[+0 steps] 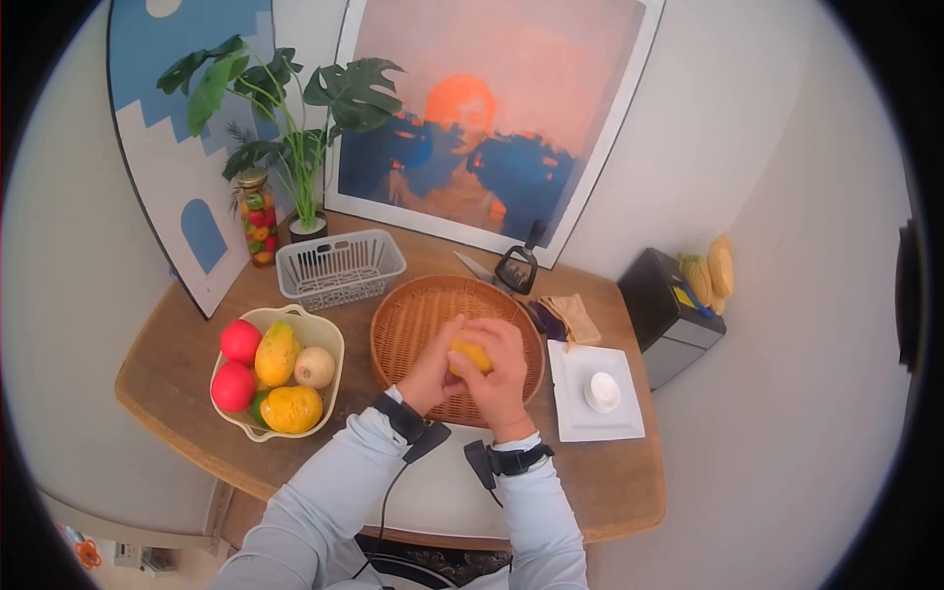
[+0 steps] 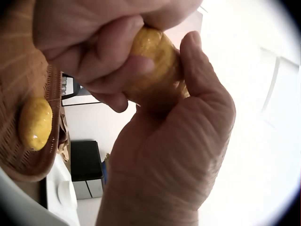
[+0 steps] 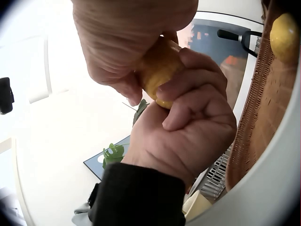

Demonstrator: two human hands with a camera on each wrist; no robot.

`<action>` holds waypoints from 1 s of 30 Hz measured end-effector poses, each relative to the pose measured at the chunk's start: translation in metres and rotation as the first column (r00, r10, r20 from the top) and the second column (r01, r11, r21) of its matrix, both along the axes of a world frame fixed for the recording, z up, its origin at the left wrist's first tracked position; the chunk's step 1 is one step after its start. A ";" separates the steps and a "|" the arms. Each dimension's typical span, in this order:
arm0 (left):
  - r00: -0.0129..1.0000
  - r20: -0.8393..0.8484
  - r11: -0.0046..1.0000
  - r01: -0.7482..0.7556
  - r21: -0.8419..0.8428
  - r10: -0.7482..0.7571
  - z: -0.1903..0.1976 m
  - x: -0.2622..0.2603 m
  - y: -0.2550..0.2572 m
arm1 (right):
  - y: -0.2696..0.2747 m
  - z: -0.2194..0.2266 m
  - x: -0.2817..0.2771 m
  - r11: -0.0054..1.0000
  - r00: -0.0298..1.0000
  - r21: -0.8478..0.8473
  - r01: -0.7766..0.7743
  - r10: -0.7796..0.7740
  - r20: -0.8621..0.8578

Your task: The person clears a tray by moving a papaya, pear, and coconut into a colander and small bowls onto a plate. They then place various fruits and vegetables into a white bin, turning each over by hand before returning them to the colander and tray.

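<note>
A yellow lemon (image 1: 470, 354) is held between both hands above the round wicker basket (image 1: 398, 324). My left hand (image 1: 429, 374) curls its fingers round one side of it. My right hand (image 1: 502, 366) grips the other side, its thumb and fingers bent over the fruit. In the left wrist view the lemon (image 2: 157, 61) shows a shiny skin between the fingers; much of it is covered by the hands. A second lemon (image 2: 35, 123) lies in the wicker basket in both wrist views, and is hidden by the hands in the head view.
At left stands a cream bowl (image 1: 336, 369) of mixed fruit, with a grey plastic basket (image 1: 339, 285) behind. A white square plate (image 1: 629, 418) bearing a small white cup (image 1: 602, 391) sits at right. A knife (image 1: 474, 265), black-handled tool (image 1: 516, 270) and cloth gloves (image 1: 575, 320) lie at the back.
</note>
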State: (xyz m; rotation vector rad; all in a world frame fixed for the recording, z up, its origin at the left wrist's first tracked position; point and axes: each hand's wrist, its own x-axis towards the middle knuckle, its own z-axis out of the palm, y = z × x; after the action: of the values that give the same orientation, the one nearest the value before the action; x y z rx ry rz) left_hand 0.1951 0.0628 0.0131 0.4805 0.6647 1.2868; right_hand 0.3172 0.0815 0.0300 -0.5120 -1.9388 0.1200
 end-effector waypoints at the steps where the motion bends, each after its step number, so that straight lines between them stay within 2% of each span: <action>1: 0.998 0.056 1.000 0.011 0.004 -0.012 0.006 -0.001 -0.003 | 0.001 -0.003 0.000 0.999 0.999 -0.049 -0.009 0.007 -0.047; 2: 0.994 0.111 1.000 0.021 0.008 -0.022 0.008 -0.001 -0.005 | 0.003 -0.009 -0.001 0.995 0.995 -0.097 -0.021 0.012 -0.095; 3: 0.997 -0.064 0.997 -0.028 0.065 0.032 -0.001 0.000 -0.001 | 0.006 -0.015 -0.002 0.989 0.990 -0.143 -0.037 0.016 -0.142; 4: 0.968 -0.232 0.989 -0.066 0.131 0.096 -0.009 0.002 0.005 | 0.010 -0.022 -0.002 0.940 0.962 -0.334 -0.077 -0.018 -0.273; 5: 0.906 -0.388 0.975 -0.092 0.203 0.167 -0.016 0.003 0.009 | 0.014 -0.030 -0.002 0.853 0.918 -0.503 -0.140 -0.078 -0.388; 6: 0.886 -0.437 0.980 -0.079 0.184 0.154 -0.022 0.004 0.012 | 0.017 -0.034 -0.001 0.735 0.861 -0.640 -0.223 -0.159 -0.482; 8: 0.839 -0.530 0.988 -0.055 0.145 0.125 -0.017 0.005 0.010 | 0.009 -0.021 0.000 0.875 0.929 -0.475 -0.094 -0.094 -0.357; 9: 0.933 -0.342 0.985 -0.054 0.164 0.108 -0.017 0.005 0.009 | 0.005 -0.014 0.001 0.926 0.955 -0.374 -0.039 -0.075 -0.285; 10: 0.987 -0.138 0.982 -0.057 0.182 0.083 -0.017 0.005 0.006 | 0.003 -0.008 0.000 0.966 0.979 -0.255 -0.034 -0.020 -0.203; 11: 0.996 0.071 0.978 -0.065 0.197 0.051 -0.016 0.005 0.003 | 0.003 -0.003 -0.001 0.990 0.993 -0.134 -0.040 0.025 -0.113; 12: 0.994 0.101 0.991 -0.054 0.124 0.042 -0.012 0.004 0.003 | 0.002 -0.001 -0.002 0.998 0.998 -0.012 -0.060 0.059 -0.018; 14: 0.986 0.162 0.999 -0.026 -0.021 0.029 0.001 0.003 0.004 | 0.008 -0.016 -0.003 0.972 0.982 -0.233 -0.027 -0.017 -0.186; 15: 0.995 -0.062 0.994 -0.070 0.085 0.076 -0.004 0.006 0.006 | 0.011 -0.023 -0.003 0.941 0.963 -0.338 -0.024 -0.068 -0.259; 16: 0.951 -0.275 0.976 -0.090 0.198 0.144 -0.010 0.009 0.007 | 0.015 -0.027 0.000 0.851 0.921 -0.513 -0.110 -0.107 -0.375; 17: 0.856 -0.464 0.947 -0.085 0.311 0.229 -0.015 0.013 0.007 | 0.020 -0.029 0.005 0.726 0.866 -0.653 -0.216 -0.167 -0.472; 18: 0.803 -0.533 0.921 -0.049 0.387 0.267 -0.020 0.015 0.007 | 0.022 -0.031 0.007 0.574 0.800 -0.747 -0.335 -0.246 -0.547; 21: 0.947 -0.311 0.985 -0.026 0.168 0.078 -0.015 0.006 0.009 | 0.014 -0.024 0.006 0.769 0.895 -0.608 -0.198 -0.111 -0.432; 23: 0.999 -0.013 0.997 -0.040 0.063 0.041 -0.006 0.005 0.006 | 0.007 -0.013 0.004 0.924 0.963 -0.374 -0.075 -0.031 -0.269; 24: 0.990 0.139 0.999 -0.036 0.009 0.034 -0.004 0.004 0.005 | 0.006 -0.010 0.002 0.972 0.984 -0.234 -0.031 -0.011 -0.176; 27: 0.997 -0.064 0.965 0.066 0.255 -0.052 -0.025 -0.007 0.014 | 0.009 -0.018 0.001 0.919 0.938 -0.367 -0.140 0.004 -0.347; 30: 0.994 -0.108 0.967 0.015 0.253 0.013 -0.016 -0.001 0.007 | 0.010 -0.014 0.011 0.905 0.948 -0.398 -0.151 0.018 -0.317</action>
State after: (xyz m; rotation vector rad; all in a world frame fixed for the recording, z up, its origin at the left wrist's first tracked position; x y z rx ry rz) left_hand 0.1943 0.0697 -0.0027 0.7659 0.5922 1.3591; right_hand 0.3278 0.0912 0.0165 -0.6470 -1.6264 0.6492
